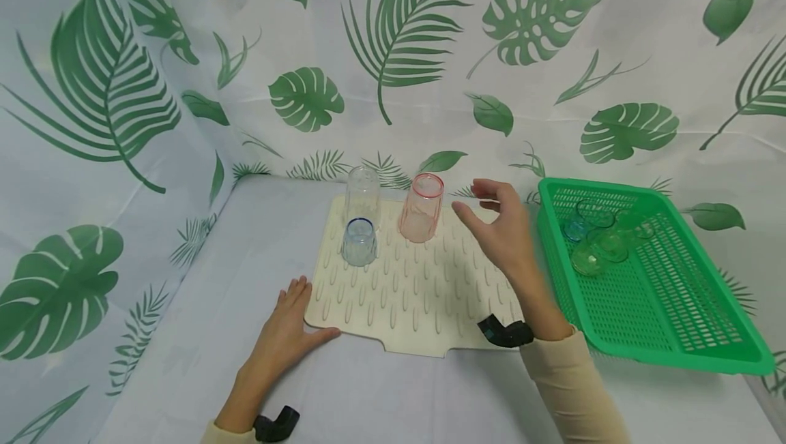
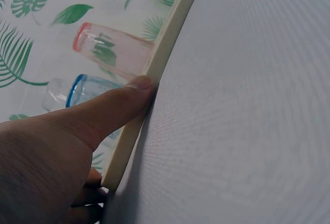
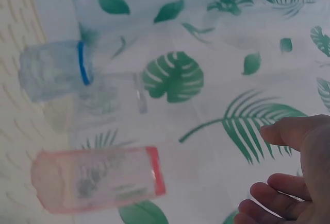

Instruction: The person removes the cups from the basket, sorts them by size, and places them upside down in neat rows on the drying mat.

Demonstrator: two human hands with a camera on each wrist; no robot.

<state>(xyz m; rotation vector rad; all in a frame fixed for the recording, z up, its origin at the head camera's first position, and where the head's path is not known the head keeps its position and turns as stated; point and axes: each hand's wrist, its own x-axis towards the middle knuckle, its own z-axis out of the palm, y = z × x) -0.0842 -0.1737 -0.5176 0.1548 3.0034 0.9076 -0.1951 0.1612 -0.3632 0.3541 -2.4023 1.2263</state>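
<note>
Resting at the lower-left corner of a cream ribbed mat, the left hand has its fingers extended along the side edge and its thumb along the front edge. In the left wrist view, the thumb tip presses on the mat's rim. The right hand hangs in the air right of centre, thumb and fingers well parted, with nothing between them.

Left of the right hand, near but apart from it, a pink glass stands on end near the mat's far edge, its red ring uppermost. Further left, toward the upper left of the mat, stands a tall clear glass; a shorter blue-rimmed glass stands in front, partly overlapping it in the head view.

Black wristbands circle both wrists, below which show beige sleeves. On the right side of the frame sits a green basket, with several bluish and greenish glasses bunched in its upper-left part; their overlap makes them hard to count. A white worktop carries mat and basket, and a leaf-printed curtain fills the background.
</note>
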